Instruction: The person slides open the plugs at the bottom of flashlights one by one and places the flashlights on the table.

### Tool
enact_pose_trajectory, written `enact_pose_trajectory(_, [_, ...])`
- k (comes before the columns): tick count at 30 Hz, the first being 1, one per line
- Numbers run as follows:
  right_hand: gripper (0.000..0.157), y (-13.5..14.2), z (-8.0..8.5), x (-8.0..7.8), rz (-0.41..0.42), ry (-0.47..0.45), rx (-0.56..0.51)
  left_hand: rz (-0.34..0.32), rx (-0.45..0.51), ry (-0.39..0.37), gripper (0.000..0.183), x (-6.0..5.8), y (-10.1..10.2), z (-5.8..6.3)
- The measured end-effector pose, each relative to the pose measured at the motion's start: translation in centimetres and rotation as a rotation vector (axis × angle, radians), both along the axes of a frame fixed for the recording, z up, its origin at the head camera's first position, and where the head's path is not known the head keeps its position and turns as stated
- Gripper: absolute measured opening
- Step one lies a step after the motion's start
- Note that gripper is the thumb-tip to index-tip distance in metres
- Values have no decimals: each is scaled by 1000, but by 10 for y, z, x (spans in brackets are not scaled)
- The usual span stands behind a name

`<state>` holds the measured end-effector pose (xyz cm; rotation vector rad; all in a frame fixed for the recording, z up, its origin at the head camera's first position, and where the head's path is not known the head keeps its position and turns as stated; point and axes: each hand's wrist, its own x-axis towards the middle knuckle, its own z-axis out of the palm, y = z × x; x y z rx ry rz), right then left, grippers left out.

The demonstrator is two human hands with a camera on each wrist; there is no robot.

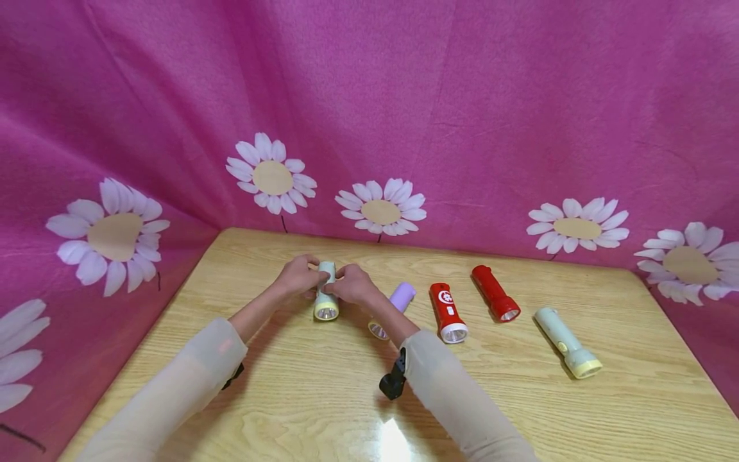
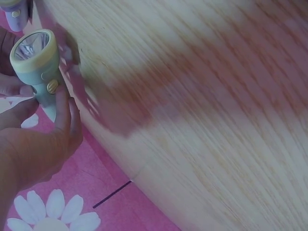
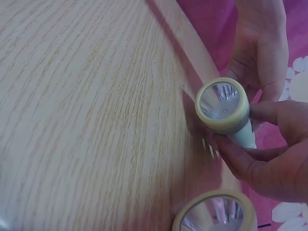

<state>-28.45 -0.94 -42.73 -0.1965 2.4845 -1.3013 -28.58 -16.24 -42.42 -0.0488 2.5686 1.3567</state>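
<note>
A pale green flashlight [image 1: 326,301] with a yellow rim is held between both hands near the back left of the table, its lens toward me. My left hand [image 1: 299,277] grips it from the left side. From the right, my right hand [image 1: 353,285] pinches the same barrel. In the left wrist view a yellow switch [image 2: 52,86] shows on the body, with a left fingertip against it. The right wrist view shows the clear lens [image 3: 220,100] and the right thumb and fingers around the body. Partly behind the right forearm lies a purple flashlight [image 1: 402,296].
Right of the hands lie a red flashlight with a white rim [image 1: 447,311], a plain red flashlight [image 1: 494,294] and another pale green flashlight [image 1: 566,342]. The wooden table [image 1: 300,398] meets a pink flowered cloth [image 1: 462,128] at the back and sides.
</note>
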Motion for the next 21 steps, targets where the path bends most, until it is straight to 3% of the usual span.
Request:
enact_pose_trajectory(10, [46,1,2,2,-13,14,-36,32,45,0,48,2,3,3])
enact_pose_trajectory(21, [46,2,1,2,-33,0,-86,62,191,-44,51,1,4,1])
